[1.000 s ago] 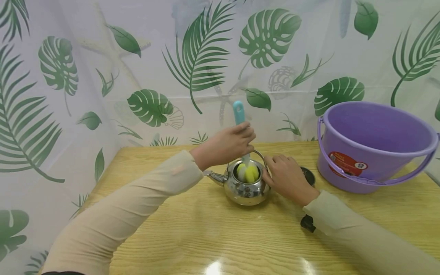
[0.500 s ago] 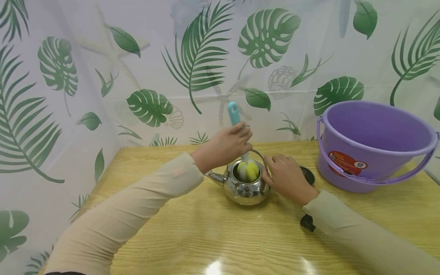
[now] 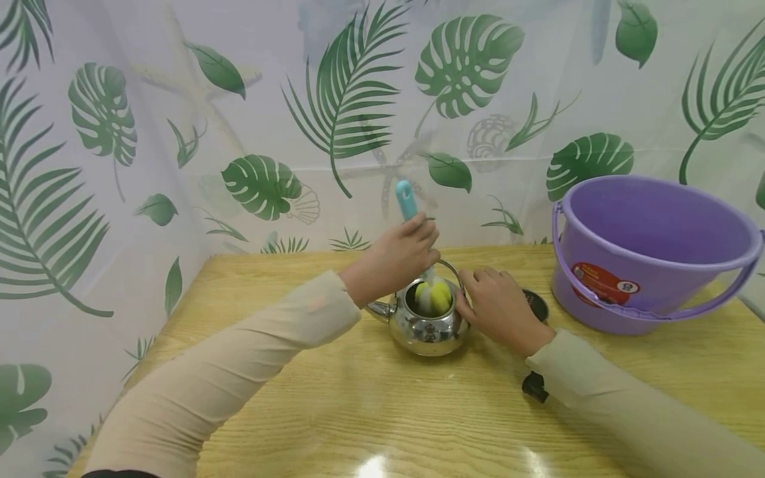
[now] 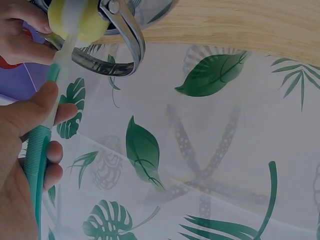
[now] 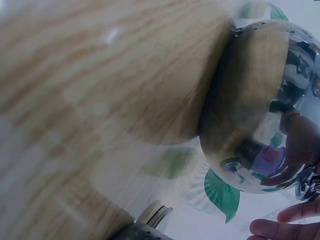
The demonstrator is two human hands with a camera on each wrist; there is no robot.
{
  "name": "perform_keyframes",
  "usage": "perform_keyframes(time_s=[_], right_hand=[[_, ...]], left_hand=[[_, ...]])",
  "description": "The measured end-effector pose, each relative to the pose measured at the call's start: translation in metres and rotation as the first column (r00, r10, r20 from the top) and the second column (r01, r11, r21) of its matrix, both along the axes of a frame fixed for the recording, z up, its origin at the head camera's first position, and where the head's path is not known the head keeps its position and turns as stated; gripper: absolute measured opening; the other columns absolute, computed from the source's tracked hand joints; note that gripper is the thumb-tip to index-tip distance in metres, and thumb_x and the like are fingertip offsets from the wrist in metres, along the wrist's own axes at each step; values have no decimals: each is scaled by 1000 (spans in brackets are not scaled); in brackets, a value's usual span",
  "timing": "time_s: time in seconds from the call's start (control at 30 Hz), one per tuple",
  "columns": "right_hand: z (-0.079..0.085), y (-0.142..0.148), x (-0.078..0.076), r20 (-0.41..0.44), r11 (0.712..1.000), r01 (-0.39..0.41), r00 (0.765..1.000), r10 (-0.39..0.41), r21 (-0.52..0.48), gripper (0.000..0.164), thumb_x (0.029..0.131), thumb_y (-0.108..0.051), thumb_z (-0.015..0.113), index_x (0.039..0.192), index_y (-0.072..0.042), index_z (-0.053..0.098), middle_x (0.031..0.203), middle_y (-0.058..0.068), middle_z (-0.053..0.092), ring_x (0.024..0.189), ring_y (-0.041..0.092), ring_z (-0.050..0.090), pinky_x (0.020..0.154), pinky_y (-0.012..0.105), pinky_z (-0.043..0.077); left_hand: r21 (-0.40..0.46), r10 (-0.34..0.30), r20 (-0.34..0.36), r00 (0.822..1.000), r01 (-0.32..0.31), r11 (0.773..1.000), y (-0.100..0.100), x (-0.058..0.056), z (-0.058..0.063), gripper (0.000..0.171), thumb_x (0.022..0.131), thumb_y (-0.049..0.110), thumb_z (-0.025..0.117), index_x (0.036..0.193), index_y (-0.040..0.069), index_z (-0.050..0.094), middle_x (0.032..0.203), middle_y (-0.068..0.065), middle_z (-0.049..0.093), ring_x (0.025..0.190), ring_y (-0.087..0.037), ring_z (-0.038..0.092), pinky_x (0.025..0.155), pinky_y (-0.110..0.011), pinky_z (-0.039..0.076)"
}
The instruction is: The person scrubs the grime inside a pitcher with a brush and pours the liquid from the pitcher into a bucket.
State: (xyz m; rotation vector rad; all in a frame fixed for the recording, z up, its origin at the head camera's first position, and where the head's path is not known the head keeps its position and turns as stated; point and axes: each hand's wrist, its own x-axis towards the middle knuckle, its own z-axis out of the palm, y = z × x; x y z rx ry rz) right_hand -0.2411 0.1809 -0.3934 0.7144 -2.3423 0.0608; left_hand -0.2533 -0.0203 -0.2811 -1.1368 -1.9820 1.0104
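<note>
My left hand (image 3: 397, 255) grips the teal handle (image 3: 406, 199) of a sponge brush, fingers wrapped round it in the left wrist view. Its yellow-and-white sponge head (image 3: 435, 297) sits inside the mouth of a shiny steel kettle (image 3: 430, 335), the shaft leaning slightly left. The kettle stands upright on the table, spout to the left, arched handle (image 3: 449, 269) raised. At the kettle's right side my right hand (image 3: 499, 305) pinches the lower end of that handle. In the right wrist view, the kettle's mirror-like body (image 5: 255, 110) and some fingertips (image 5: 280, 227) show.
A large purple bucket (image 3: 645, 279) stands at the right rear of the wooden table (image 3: 358, 405). A dark round piece (image 3: 536, 305) lies behind the right hand, partly hidden. Something small and black (image 3: 534, 387) shows beside the right sleeve. A leaf-patterned cloth (image 3: 335, 133) hangs behind.
The brush handle's top has tilted a little to the left and lowered slightly. My left hand has moved with it. The kettle and right hand have stayed put.
</note>
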Motion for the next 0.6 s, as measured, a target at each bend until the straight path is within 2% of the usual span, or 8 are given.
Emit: perform_keyframes(time_s=[0.4,0.6], right_hand=[[2,-1,1,24,1000,17,1000,-17,7,14,82,-16,58,84,-3,55,61,7,53,54,23,52,49,36,41],[2,-1,1,46,999,33,998,-34,16,14,82,-16,59,85,-3,56,62,8,54,56,23,53,50,36,42]], left_hand=[[-9,-20,14,1000,20,1000,-1,-4,-2,14,94,22,52,102,25,63,116,3,61,112,-16,49,103,-33,26],[-6,-11,25,1000,11,1000,-1,-2,-3,14,93,21,53,102,25,63,116,2,61,113,-16,49,105,-33,26]])
